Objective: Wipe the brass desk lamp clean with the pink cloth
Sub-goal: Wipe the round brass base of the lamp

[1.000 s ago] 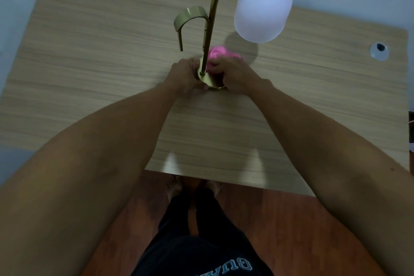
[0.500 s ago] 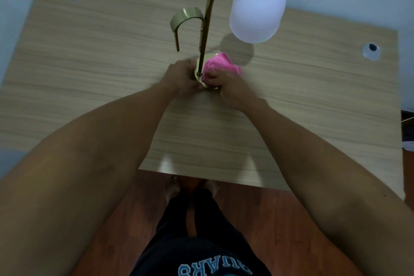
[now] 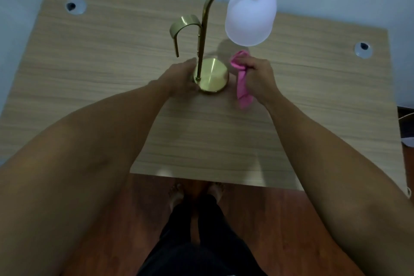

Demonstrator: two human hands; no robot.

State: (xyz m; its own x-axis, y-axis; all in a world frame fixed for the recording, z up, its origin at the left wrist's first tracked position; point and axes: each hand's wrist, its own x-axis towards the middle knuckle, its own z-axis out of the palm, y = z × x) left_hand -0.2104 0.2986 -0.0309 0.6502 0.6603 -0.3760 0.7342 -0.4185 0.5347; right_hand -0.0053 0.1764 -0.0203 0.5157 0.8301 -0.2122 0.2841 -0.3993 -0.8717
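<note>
**A:** Where is the lamp from where I'm looking?

**B:** I see the brass desk lamp [image 3: 211,75] standing upright on the wooden bench [image 3: 112,69], about the middle of it. I'll place everything by its round base.

**A:** And the hands?

**B:** My left hand [image 3: 179,79] is against the left edge of the base, fingers curled around it near the foot of the stem. My right hand [image 3: 257,76] is just right of the base, not touching it, fist closed around the pink cloth [image 3: 242,83].

**A:** Is the cloth on the brass?

**B:** No. It is bunched in the fist, one end poking out above it, the other trailing down toward the bench, beside the base. The white shade [image 3: 251,14] hangs above and right of the base.
</note>
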